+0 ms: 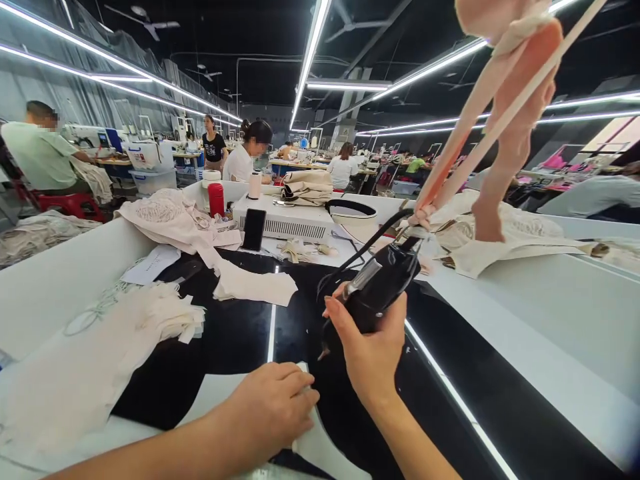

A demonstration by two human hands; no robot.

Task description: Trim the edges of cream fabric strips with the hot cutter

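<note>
My right hand (375,347) is wrapped round a black corded hand tool (383,287) with a metal strip on its side, held above the black work surface. Pinkish fabric strips (465,127) are knotted at the tool's top and run upward. A dark cord (367,250) loops beside it. Lower down, my left hand (273,413) lies with fingers curled together at the edge of a pale, curved-edged panel (330,447). Its fingertips and part of the panel are hidden beneath the hand. The tool's lower end is partly covered by my right fingers.
A pile of pale cut pieces (100,360) lies at left. Cream garments (165,213) and a phone (254,230) are farther back, near a white vented box (285,220) and a red thread cone (216,200). White side walls (565,300) border the table. Several people work beyond.
</note>
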